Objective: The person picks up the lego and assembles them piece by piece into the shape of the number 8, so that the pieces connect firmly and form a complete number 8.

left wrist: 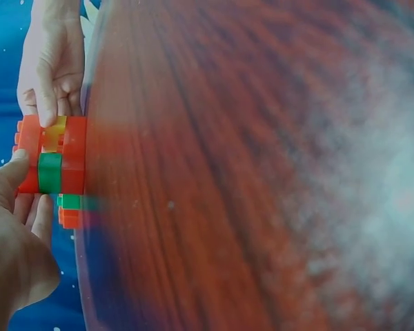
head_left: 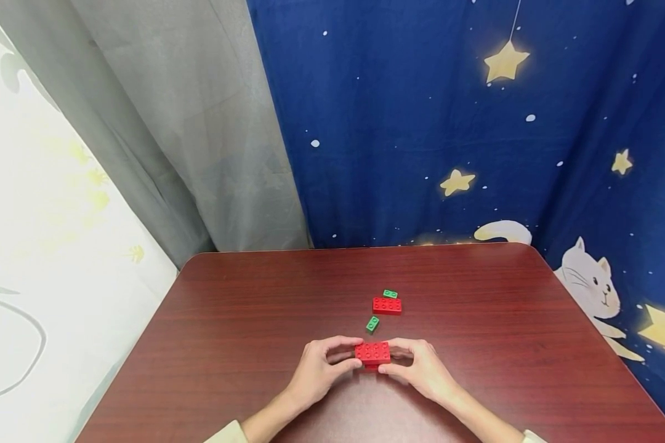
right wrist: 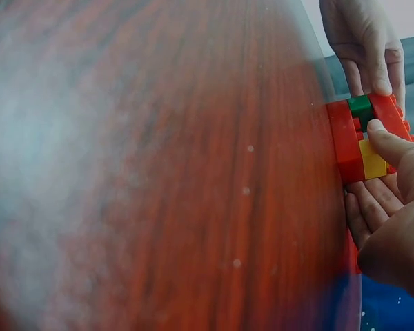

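A small stack of toy building bricks stands on the table between my hands. Its top is a red studded brick (head_left: 372, 352); beneath it, a green brick (left wrist: 50, 172) sits toward the left end and a yellow brick (right wrist: 374, 160) toward the right end. Another red brick (right wrist: 343, 141) forms the base. My left hand (head_left: 320, 370) grips the stack's left end, thumb in front against the upper red brick and fingers behind. At the right end my right hand (head_left: 425, 371) pinches the stack, thumb low on the front near the yellow brick. Its fingers behind are partly hidden.
Beyond the stack, a small green brick (head_left: 372, 324) lies at an angle on the brown table (head_left: 244, 320). Farther back are a loose red brick (head_left: 386, 306) and another green brick (head_left: 390, 294). Blue and grey curtains (head_left: 388, 123) hang behind the table's far edge.
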### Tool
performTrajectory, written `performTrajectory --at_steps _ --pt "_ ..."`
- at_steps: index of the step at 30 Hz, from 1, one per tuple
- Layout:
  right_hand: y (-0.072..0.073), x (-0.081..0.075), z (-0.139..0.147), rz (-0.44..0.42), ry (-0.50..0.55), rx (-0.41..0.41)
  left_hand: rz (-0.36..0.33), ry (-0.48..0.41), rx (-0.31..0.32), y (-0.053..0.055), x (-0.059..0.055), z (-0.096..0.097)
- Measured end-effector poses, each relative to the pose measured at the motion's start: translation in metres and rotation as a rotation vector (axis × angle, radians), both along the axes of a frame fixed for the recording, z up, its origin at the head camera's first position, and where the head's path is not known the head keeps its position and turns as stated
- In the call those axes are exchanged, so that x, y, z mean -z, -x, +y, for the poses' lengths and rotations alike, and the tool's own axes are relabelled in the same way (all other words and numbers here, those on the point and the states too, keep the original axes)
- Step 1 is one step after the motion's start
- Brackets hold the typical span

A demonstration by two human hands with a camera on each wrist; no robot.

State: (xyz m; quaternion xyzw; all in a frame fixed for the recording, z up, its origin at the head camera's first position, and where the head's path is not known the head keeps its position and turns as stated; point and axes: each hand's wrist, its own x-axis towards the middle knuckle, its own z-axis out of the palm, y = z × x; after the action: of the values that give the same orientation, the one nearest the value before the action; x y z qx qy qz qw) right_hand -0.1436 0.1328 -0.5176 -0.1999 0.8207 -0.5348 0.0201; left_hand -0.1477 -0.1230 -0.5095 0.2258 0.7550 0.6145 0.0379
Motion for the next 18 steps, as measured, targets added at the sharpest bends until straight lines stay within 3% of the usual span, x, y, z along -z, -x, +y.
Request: performTrajectory --at_steps 18 --pt "-0.0003 -0.0015 0.0006 -0.015 0.020 -0.043 -0.018 -0.013 0.007 -0.0001 0.0029 -0.0015"
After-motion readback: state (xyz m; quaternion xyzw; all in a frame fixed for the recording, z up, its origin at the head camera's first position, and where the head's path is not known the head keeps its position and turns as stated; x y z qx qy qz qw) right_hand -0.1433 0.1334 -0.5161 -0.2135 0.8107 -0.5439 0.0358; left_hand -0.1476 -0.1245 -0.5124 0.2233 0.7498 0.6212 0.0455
